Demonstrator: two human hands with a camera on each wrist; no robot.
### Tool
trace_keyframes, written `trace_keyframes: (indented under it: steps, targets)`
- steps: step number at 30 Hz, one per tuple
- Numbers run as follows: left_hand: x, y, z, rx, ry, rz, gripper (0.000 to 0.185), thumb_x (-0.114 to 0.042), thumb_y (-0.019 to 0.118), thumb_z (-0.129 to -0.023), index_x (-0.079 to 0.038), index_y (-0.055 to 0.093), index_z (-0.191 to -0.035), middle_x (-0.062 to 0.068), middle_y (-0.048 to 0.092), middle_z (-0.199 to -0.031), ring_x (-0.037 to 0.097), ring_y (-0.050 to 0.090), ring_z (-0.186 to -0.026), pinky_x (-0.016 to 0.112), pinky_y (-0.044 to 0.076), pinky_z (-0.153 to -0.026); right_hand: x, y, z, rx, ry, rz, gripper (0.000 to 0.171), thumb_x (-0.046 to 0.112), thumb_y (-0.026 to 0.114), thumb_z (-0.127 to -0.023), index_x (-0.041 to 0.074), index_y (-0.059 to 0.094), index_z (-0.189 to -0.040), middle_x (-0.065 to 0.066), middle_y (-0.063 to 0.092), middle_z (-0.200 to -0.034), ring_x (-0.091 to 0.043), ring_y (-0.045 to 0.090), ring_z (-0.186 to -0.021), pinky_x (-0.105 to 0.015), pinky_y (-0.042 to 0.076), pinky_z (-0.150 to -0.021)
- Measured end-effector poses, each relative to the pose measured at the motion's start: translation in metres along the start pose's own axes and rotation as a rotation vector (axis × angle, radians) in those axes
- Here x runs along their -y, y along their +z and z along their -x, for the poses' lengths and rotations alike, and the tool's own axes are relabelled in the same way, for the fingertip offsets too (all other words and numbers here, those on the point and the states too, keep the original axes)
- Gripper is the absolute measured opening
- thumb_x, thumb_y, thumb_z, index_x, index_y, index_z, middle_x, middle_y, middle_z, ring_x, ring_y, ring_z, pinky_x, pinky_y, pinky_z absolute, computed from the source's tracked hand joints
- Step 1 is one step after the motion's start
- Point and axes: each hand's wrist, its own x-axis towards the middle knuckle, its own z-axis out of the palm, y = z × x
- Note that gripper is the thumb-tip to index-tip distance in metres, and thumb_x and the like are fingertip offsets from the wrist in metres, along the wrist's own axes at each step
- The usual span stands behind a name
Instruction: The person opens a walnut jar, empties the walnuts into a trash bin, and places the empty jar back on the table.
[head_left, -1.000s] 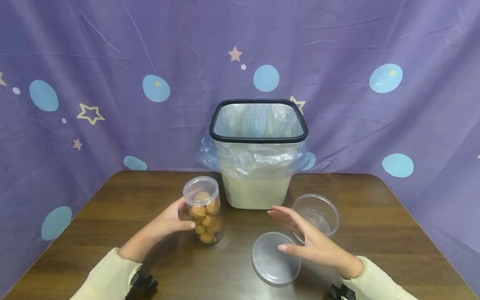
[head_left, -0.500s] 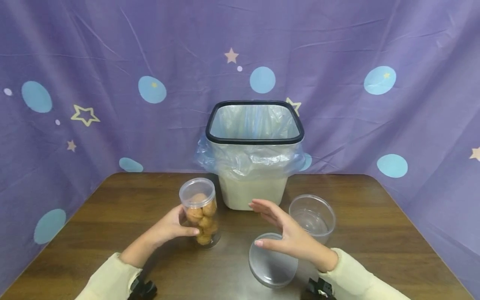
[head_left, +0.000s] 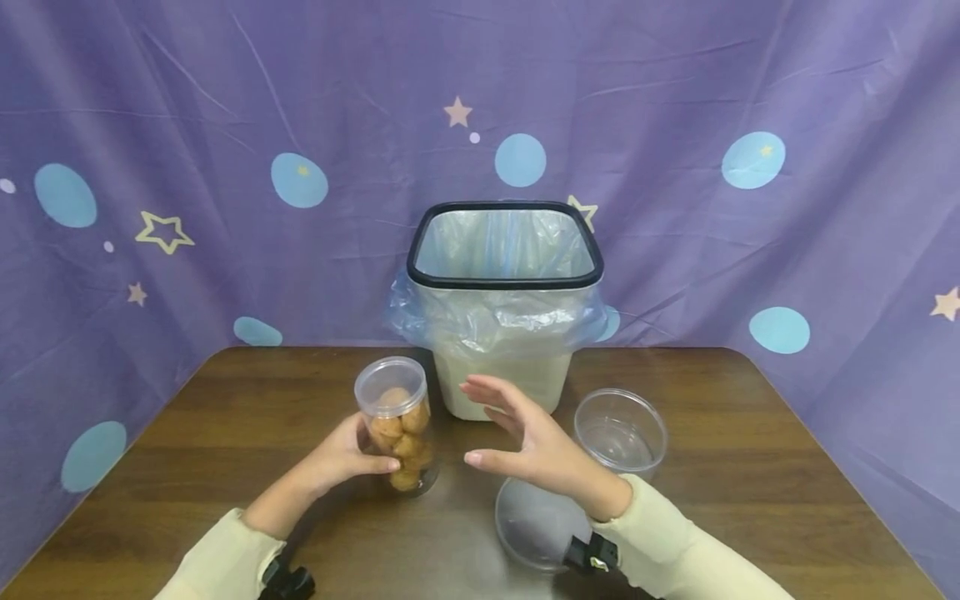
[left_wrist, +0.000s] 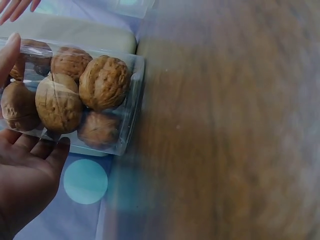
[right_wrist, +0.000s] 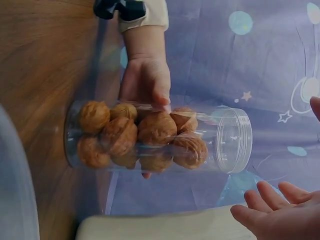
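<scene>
A tall clear plastic jar (head_left: 392,385) of walnuts (right_wrist: 157,128) stands upright on the table, a see-through lid (right_wrist: 235,140) on its top. My left hand (head_left: 339,461) holds it from the left, thumb across the near side and fingers behind; in the left wrist view fingertips of the left hand (left_wrist: 30,172) touch the wall. To the right of the jar is my right hand (head_left: 536,446), raised above the table with fingers extended and thumb apart, touching nothing. In the right wrist view the right hand (right_wrist: 285,212) is near the lid end, with a gap between.
A flat round translucent lid (head_left: 534,525) lies under my right forearm. Behind it to the right stands a clear round container (head_left: 630,417). A bin (head_left: 502,367) with a bag liner and black rim stands at the table's back, before a purple curtain (head_left: 360,125).
My right hand has moved left from above the flat lid and clear container, toward the jar. My left hand keeps its hold on the jar. The head view has shifted slightly.
</scene>
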Motion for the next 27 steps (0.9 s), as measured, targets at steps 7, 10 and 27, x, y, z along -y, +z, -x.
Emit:
trace_keyframes:
  steps: [7,10,27]
  targets:
    - [0.003,0.001,-0.002,-0.030,-0.005,-0.022,0.067,-0.001,0.077,-0.070,0.015,0.042,-0.126,0.026,0.057,-0.118,0.005,0.057,-0.104,0.019,0.043,-0.091,-0.006,0.009,-0.014,-0.031,0.069,-0.070,0.071,0.013,0.073,-0.081,0.002,0.036,-0.140,-0.014,0.043,-0.142,-0.023,0.038,-0.133,-0.044,0.028,-0.111]
    - [0.004,0.001,-0.002,-0.030,0.005,-0.026,0.068,-0.001,0.077,-0.070,0.014,0.042,-0.126,0.027,0.056,-0.119,0.004,0.057,-0.105,0.019,0.042,-0.092,-0.010,0.013,-0.020,-0.034,0.100,-0.083,0.070,0.015,0.073,-0.082,0.001,0.036,-0.140,-0.013,0.043,-0.143,-0.023,0.037,-0.134,-0.040,0.028,-0.112]
    - [0.007,0.000,-0.002,0.004,0.034,0.024,0.066,-0.001,0.076,-0.073,0.012,0.042,-0.128,-0.007,0.062,-0.115,0.008,0.057,-0.107,0.020,0.042,-0.094,-0.020,0.037,-0.064,-0.065,0.193,-0.226,0.071,0.011,0.072,-0.080,0.002,0.036,-0.141,-0.011,0.043,-0.143,-0.018,0.038,-0.134,-0.029,0.027,-0.112]
